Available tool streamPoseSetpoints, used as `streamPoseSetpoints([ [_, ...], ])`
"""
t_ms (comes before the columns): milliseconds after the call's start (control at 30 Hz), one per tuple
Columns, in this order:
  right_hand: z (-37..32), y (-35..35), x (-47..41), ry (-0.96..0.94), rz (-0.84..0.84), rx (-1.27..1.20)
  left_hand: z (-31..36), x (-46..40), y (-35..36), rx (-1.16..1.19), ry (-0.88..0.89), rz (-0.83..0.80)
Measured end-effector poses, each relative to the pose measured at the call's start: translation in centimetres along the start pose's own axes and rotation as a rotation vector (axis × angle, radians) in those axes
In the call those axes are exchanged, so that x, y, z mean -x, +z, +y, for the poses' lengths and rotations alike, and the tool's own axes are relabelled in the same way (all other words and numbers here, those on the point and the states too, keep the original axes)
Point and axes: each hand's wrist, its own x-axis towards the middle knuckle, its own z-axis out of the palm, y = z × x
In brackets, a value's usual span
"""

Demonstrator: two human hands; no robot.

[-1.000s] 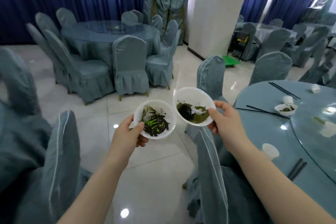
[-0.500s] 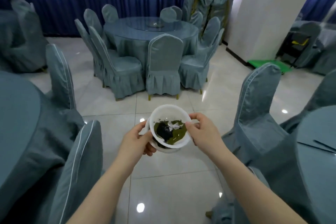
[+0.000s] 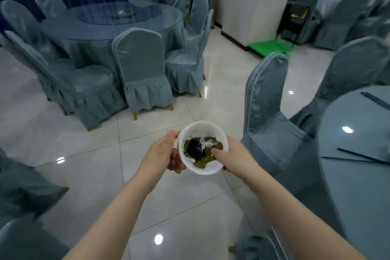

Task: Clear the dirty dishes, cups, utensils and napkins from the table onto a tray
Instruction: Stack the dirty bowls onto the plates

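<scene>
Hands meet at lower centre of the frame, both clamped on a white bowl (image 3: pixel 203 167) held above the tiled floor (image 3: pixel 84 154). Left hand (image 3: pixel 160 154) grips the bowl's left side, fingers curled beneath it. Right hand (image 3: pixel 234 157) grips the right side, thumb hooked over the rim into the bowl. Bowl contains dark green leafy leftovers (image 3: pixel 199 151) and a white scrap. Whether a second bowl sits beneath cannot be told. Right of the hands stands a covered chair (image 3: pixel 266 99); at the right edge, a round table (image 3: pixel 348 154) bearing dark chopsticks (image 3: pixel 358 156). Upper left holds another table (image 3: pixel 101 29), ringed by chairs.
</scene>
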Motion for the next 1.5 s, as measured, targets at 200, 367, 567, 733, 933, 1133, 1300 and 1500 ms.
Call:
streamPoseSetpoints([
  [200, 3.6, -6.6, -3.4, 0.098, 0.288, -0.072, 2.8, -8.7, 6.4, -0.036, 0.117, -0.218],
  [367, 5.0, -12.4, -5.7, 0.183, 0.5, -0.203, 5.8, -17.7, 11.9, 0.032, 0.163, -0.344],
  [567, 5.9, -18.7, -8.4, 0.328, 0.836, -0.375, 10.5, -27.2, 17.8, 0.035, 0.242, -0.607],
  [733, 8.9, -20.9, -8.5, 0.449, 1.039, -0.421, 13.1, -32.9, 22.8, 0.049, 0.251, -0.704],
  [933, 15.3, -23.5, -5.5, 0.671, 1.183, -0.446, 14.7, -36.2, 30.2, 0.11, 0.188, -0.807],
  [1133, 24.6, -29.1, -3.5, 0.842, 1.334, -0.533, 15.8, -40.7, 39.4, 0.043, 0.182, -0.871],
  [1300, 31.8, -35.9, -4.1, 0.909, 1.394, -0.588, 18.0, -43.3, 47.9, 0.004, 0.178, -0.885],
  [1500, 38.4, -42.6, -5.7, 1.019, 1.349, -0.613, 19.7, -45.4, 56.0, -0.043, 0.155, -0.901],
])
